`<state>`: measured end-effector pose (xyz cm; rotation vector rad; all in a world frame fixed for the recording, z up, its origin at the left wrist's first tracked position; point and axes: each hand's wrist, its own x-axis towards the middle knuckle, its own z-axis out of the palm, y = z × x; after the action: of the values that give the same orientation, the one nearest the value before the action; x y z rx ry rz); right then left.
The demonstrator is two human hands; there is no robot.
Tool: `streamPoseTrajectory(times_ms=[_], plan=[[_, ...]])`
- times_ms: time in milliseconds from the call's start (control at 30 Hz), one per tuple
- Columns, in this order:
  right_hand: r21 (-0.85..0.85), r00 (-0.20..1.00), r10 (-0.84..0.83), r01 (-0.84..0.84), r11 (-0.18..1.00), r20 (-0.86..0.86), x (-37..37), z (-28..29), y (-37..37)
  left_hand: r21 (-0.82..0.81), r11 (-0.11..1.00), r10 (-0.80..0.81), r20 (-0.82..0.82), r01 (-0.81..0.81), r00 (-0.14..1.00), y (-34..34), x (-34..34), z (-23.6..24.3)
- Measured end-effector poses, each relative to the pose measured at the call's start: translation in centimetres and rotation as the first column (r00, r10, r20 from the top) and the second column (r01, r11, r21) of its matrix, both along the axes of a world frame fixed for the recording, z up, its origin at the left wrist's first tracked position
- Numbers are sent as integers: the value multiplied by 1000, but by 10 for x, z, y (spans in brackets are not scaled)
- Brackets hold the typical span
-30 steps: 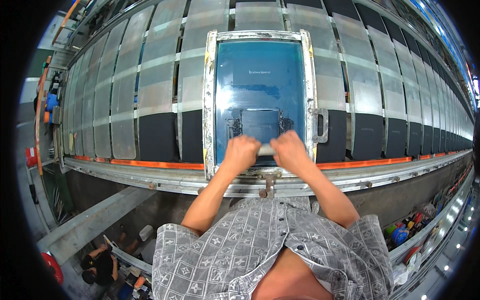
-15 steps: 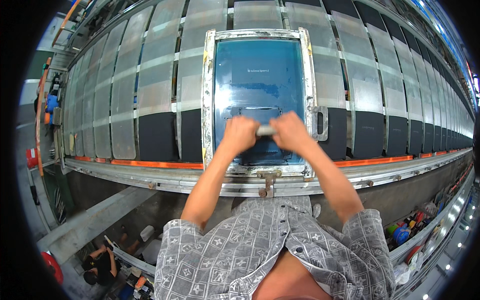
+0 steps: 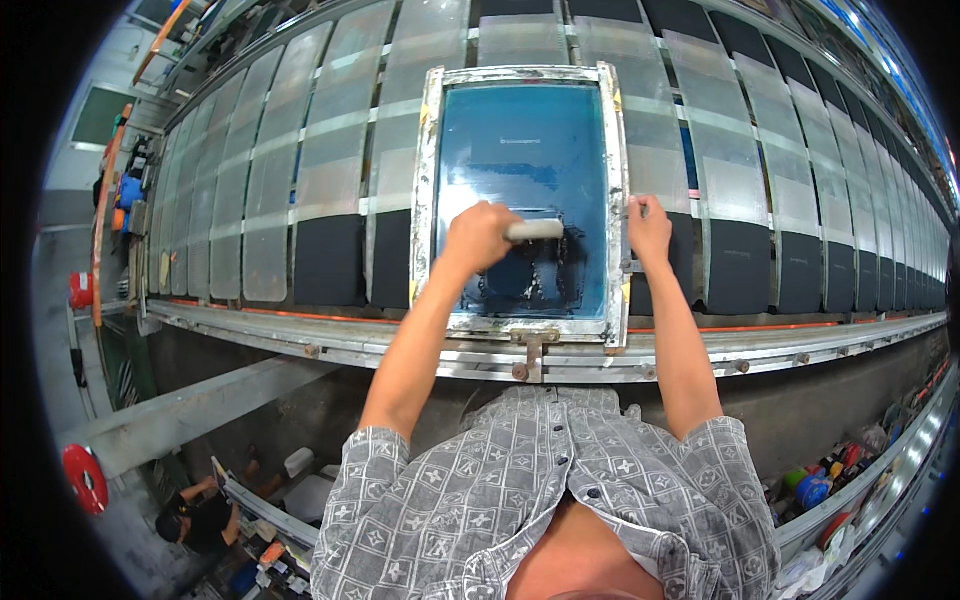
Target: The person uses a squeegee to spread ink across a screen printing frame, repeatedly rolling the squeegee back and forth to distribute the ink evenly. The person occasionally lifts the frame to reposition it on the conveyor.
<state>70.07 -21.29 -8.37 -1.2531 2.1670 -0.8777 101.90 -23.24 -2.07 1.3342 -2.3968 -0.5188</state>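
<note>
A printing screen (image 3: 520, 115) with blue mesh in a worn, pale metal frame (image 3: 427, 190) lies before me across the row of boards. My left hand (image 3: 480, 238) is closed round the left end of a squeegee (image 3: 537, 230), whose pale handle extends to the right over the mesh. Dark ink (image 3: 520, 288) is smeared on the lower part of the mesh. My right hand (image 3: 650, 230) is closed at the frame's right side, around the metal side handle, which it mostly hides.
Long grey boards (image 3: 270, 170) stand in rows on both sides, several with black fabric (image 3: 738, 265) at their near ends. A metal rail (image 3: 420, 352) runs along the near edge. Another person (image 3: 205, 520) is low at left, near a red ring (image 3: 86, 480).
My right hand has let go of the squeegee and moved right to the frame's side handle. My left hand keeps hold of the squeegee. The screen has shifted slightly in view.
</note>
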Motion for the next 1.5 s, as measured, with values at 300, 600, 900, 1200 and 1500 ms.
streamPoseTrajectory(times_ms=[300, 600, 900, 1200, 1500], plan=[[-112, 993, -28, 41, 993, 115, 64, 54, -6, -262, 965, 30, -5, -30, 1000, 146, 84, 7], [-210, 986, -7, 42, 977, 166, 223, 30, -10, -61, 998, 6, 83, 0, 996, 84, 231, 17], [-110, 997, -69, 65, 992, -36, 219, -8, -22, 220, 967, -148, 82, 127, 986, 52, 235, 21], [79, 874, 193, -176, 981, -445, 213, 6, -30, 105, 992, -83, 118, 71, 990, -36, 232, 17], [2, 560, 727, -792, 611, -397, 321, 50, -53, 42, 996, -79, 171, 73, 982, -59, 222, -4]])
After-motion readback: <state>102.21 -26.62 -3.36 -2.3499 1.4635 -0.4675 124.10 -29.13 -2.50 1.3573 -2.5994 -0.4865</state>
